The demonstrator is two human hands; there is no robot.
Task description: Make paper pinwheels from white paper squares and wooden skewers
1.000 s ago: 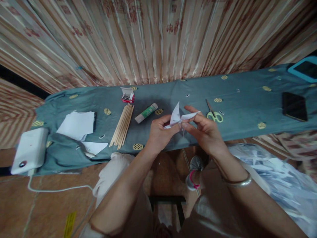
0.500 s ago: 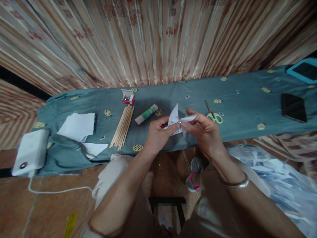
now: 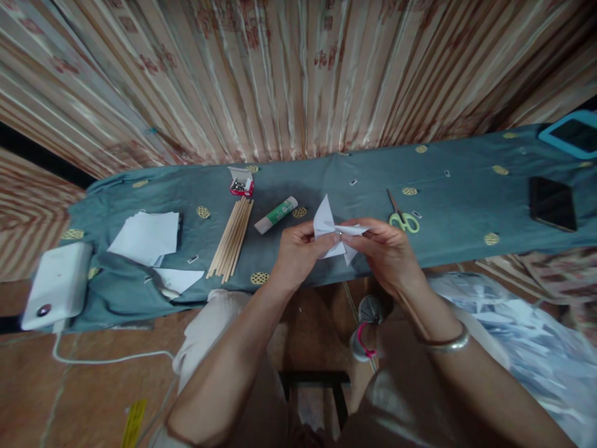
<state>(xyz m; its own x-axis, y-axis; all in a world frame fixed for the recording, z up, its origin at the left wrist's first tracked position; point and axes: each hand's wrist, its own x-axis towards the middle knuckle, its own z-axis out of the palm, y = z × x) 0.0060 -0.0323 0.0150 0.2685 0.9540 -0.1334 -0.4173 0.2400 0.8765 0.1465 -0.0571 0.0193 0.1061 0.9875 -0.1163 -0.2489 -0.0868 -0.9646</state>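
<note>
Above the near side of the table (image 3: 466, 208), the left hand (image 3: 296, 254) and right hand (image 3: 392, 254) pinch folded paper (image 3: 323, 219) from left and right. Likely light and easily creased, it seems best held near the shiny pin (image 3: 341, 233).

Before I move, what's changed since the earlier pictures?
The paper pinwheel spread wider: its upper tip swung left, its right blade dipped. The right hand lowered its fingers; neither it nor the left hand let go. Scissors, glue stick and wooden sticks stayed put.
</note>
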